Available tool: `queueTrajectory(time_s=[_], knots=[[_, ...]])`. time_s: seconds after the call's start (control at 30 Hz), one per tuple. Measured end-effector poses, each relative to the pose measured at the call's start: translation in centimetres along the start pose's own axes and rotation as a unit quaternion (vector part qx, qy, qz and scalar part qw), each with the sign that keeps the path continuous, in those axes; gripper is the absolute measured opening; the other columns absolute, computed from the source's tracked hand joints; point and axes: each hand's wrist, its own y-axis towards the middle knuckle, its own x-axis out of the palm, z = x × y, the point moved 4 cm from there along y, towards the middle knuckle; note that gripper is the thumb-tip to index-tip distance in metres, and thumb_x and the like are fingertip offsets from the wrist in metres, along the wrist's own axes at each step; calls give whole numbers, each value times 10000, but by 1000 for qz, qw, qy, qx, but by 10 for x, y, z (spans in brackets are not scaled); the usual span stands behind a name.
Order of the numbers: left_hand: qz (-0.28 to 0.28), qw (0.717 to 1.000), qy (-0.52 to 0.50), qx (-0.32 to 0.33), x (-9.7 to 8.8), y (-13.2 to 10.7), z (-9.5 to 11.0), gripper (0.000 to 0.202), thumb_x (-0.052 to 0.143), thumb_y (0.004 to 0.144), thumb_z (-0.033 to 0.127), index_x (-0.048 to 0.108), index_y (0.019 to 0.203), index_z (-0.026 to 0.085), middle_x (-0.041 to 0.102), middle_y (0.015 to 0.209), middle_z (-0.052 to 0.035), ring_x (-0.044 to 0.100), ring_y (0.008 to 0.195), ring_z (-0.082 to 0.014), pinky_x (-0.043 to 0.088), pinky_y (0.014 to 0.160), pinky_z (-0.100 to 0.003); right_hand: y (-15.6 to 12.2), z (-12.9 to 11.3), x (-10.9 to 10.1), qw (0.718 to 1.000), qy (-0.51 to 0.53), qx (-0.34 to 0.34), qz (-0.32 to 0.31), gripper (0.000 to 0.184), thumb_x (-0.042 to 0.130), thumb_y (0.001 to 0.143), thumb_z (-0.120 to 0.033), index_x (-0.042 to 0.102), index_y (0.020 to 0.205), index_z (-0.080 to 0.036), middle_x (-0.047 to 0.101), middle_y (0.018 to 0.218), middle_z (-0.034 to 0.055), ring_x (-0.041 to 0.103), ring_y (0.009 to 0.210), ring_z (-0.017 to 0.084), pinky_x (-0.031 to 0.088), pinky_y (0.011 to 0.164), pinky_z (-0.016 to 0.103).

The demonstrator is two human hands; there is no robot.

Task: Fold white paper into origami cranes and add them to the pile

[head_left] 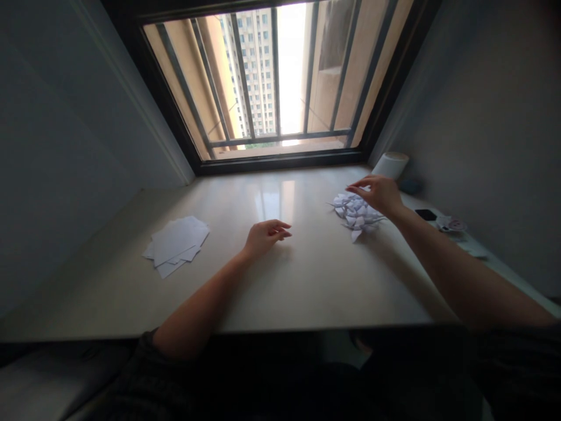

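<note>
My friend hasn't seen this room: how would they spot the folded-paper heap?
Below the barred window is a pale tabletop. On its right side, under the right hand, lies the heap of folded paper. Unlike the flat paper sheets at left, it is a jumble of pointed pieces.

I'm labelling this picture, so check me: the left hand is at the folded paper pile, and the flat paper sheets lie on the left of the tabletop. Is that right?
Not quite: it's the right hand at the folded paper pile, as the head view shows. The flat paper sheets do lie on the left of the tabletop.
</note>
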Motion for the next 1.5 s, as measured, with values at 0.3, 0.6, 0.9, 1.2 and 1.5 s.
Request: queueTrajectory(time_s=[0.3,0.6,0.9,1.2,1.5], knots=[[90,990,110,11,-18,0,9,327,563,842,524,724,860,240,739,788,-20,690,703,-166,491,647,-250,-31,-160,56,930,366,40,-18,303,611,808,-494,736,895,-232,742,806,38,663,723,189,498,617,297],[126,961,245,17,-26,-4,16,284,576,845,487,736,780,263,725,723,2,634,674,-160,417,635,-243,-67,-165,103,962,268,-10,-54,177,569,845,-320,726,864,-238,685,827,52,594,751,204,490,741,369],[151,884,442,-9,-81,-9,12,329,683,760,454,732,1020,258,727,1004,-94,643,927,-272,452,800,-320,-71,-174,106,972,172,-123,-104,179,589,833,-293,750,882,-233,691,958,78,563,906,250,453,863,408],[65,719,509,-469,-209,-69,-36,940,637,719,595,313,1463,120,411,1443,-251,417,1307,-403,363,1019,-511,-71,-177,105,972,170,-113,-116,202,566,851,-295,751,895,-228,690,997,74,550,939,231,428,875,365],[167,724,480,-466,-219,-102,-48,898,680,560,723,558,1315,253,577,1317,-172,539,1178,-410,442,907,-471,-70,-178,105,973,158,-117,-123,198,566,842,-280,750,895,-228,692,992,72,544,940,235,417,878,363]])
